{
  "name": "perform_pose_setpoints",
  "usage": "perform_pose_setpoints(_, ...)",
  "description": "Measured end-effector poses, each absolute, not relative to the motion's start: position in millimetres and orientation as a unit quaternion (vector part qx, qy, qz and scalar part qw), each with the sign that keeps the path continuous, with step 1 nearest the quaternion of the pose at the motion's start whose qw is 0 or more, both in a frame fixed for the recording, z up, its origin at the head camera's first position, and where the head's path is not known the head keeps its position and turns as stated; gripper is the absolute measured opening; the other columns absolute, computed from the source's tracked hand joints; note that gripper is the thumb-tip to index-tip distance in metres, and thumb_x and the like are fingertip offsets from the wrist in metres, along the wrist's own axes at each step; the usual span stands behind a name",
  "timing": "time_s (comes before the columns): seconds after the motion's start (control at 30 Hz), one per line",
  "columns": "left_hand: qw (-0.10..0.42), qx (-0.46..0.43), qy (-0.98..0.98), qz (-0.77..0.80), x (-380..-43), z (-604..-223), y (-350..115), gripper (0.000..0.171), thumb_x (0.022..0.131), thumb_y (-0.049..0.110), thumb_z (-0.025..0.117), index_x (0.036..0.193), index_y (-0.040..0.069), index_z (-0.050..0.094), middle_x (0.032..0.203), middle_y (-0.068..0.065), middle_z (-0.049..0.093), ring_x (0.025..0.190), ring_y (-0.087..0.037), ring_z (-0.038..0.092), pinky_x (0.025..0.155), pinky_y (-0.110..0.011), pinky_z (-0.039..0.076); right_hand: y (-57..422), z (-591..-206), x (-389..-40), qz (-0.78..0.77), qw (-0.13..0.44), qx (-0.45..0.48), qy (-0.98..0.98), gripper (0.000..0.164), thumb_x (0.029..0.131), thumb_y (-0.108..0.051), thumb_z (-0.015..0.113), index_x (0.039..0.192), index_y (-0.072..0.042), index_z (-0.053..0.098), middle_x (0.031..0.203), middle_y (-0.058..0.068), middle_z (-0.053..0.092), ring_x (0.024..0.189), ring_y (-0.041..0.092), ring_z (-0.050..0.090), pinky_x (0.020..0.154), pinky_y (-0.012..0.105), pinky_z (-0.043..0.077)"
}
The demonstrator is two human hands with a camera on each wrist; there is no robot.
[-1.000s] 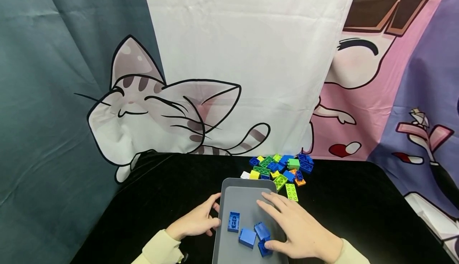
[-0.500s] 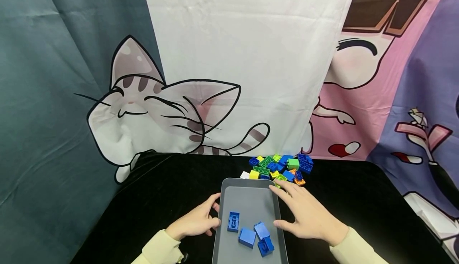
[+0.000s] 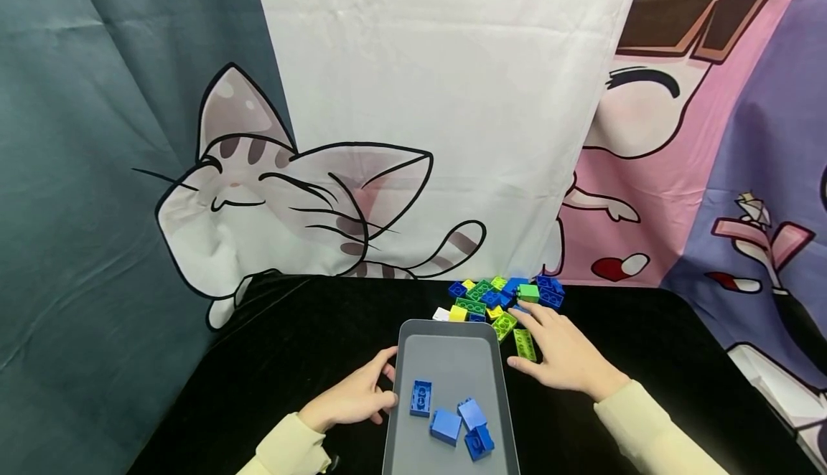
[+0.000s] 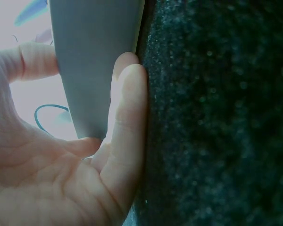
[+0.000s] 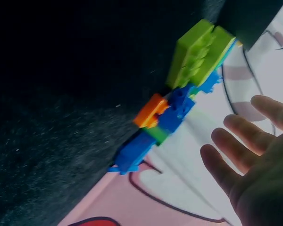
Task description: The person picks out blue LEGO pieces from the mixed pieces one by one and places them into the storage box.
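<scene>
Two hands, one grey tray (image 3: pixel 446 339) and four blue bricks (image 3: pixel 446 427) occupy the near part of the black-covered bench (image 3: pixel 310 342). All four blue bricks lie inside the tray; the two at right touch each other. The left hand (image 3: pixel 349 397) is clamped on the tray's left side. The right hand (image 3: pixel 561 351) holds nothing; its fingers are spread apart above the loose bricks (image 3: pixel 479 290) beyond the tray. Contact there cannot be determined. Two lime bricks (image 3: pixel 525 345) and one white brick (image 3: pixel 441 314) are distinguishable; overlap prevents a full count. The right wrist view shows one orange brick (image 5: pixel 151 111), which the right hand covers in the head view. The left wrist view alone shows fingertips (image 4: pixel 132 80) low against the tray's outer wall.
</scene>
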State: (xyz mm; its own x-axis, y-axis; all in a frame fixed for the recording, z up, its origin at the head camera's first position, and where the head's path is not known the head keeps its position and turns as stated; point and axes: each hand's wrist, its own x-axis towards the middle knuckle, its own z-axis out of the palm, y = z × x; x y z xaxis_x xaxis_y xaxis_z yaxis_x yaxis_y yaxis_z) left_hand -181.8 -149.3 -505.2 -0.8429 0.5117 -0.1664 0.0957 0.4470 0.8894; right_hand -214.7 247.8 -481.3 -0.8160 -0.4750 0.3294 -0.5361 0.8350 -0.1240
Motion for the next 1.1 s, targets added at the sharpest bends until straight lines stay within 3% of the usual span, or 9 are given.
perform_pose_setpoints(0.27,0.213,0.181,0.826,0.489,-181.4,-503.5,-149.9,0.086,0.084,0.019,0.062,0.159,0.014,0.021,0.118,-0.010,0.050,0.071,-0.020,0.068,0.057,-0.036,0.056,258.3,-487.6,-236.4,0.110,0.133,0.240,-0.955,0.080,0.084,-0.060,0.064,0.144,-0.008,0.054,0.147,0.015,0.048,0.129,0.038,0.050,0.103,0.060,0.040)
perform_pose_setpoints(0.5,0.211,0.182,0.826,0.489,-181.4,-504.0,-149.4,0.086,0.083,0.020,0.062,0.159,0.014,0.022,0.118,-0.011,0.051,0.070,-0.020,0.067,0.056,-0.037,0.056,262.0,-491.2,-252.4,0.101,0.137,0.239,-0.956,0.066,0.085,-0.043,0.070,0.137,-0.004,0.059,0.138,0.017,0.054,0.121,0.036,0.055,0.101,0.056,0.044)
perform_pose_setpoints(0.83,0.211,0.187,0.824,0.491,-180.6,-503.6,-149.3,0.085,0.084,0.018,0.062,0.159,0.014,0.022,0.118,-0.011,0.051,0.070,-0.020,0.067,0.056,-0.037,0.056,271.2,-502.2,-263.7,0.094,0.164,0.245,-0.951,0.045,0.083,-0.018,0.072,0.125,-0.003,0.067,0.119,0.012,0.060,0.096,0.025,0.060,0.084,0.045,0.053)
perform_pose_setpoints(1.1,0.209,0.187,0.826,0.489,-180.6,-503.6,-148.8,0.086,0.083,0.019,0.062,0.159,0.014,0.022,0.118,-0.011,0.051,0.070,-0.020,0.067,0.056,-0.036,0.056,274.2,-504.5,-265.0,0.087,0.180,0.247,-0.948,0.035,0.082,-0.013,0.074,0.115,-0.004,0.070,0.096,0.005,0.058,0.079,0.015,0.053,0.073,0.037,0.053)
